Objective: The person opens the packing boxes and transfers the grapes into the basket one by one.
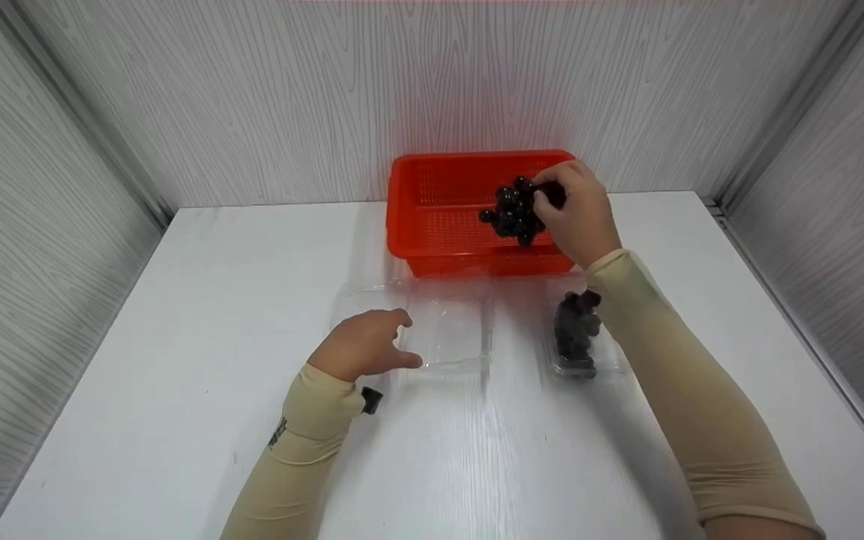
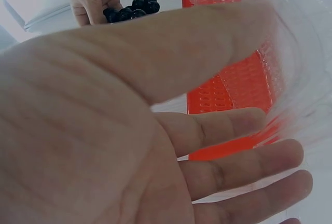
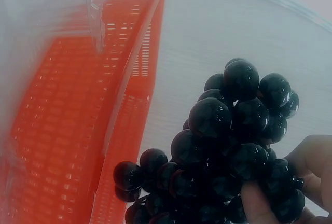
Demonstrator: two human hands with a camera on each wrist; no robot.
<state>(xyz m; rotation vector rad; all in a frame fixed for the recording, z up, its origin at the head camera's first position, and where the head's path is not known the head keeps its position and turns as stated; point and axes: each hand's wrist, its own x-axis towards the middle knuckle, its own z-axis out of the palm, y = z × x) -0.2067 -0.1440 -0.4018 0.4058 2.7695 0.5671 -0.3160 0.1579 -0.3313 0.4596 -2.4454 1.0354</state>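
Note:
A bunch of dark grapes (image 1: 511, 214) hangs over the right part of a red plastic basket (image 1: 432, 264). My right hand (image 1: 580, 214) pinches it at its right end, and in the right wrist view the shiny round grapes (image 3: 210, 117) show close up. My left hand (image 1: 363, 343) is at an opened clear plastic box (image 1: 451, 337) in front of the basket, thumb and fingers spread apart. In the left wrist view the fingers (image 2: 241, 169) of that hand are straight and grip nothing; whether they touch the clear plastic I cannot tell.
A second clear plastic box (image 1: 571, 369) holding dark fruit stands at the right, partly under my right forearm. The white table (image 1: 177, 322) is closed in by grey wood-grain panels (image 1: 289, 105) at the back and both sides.

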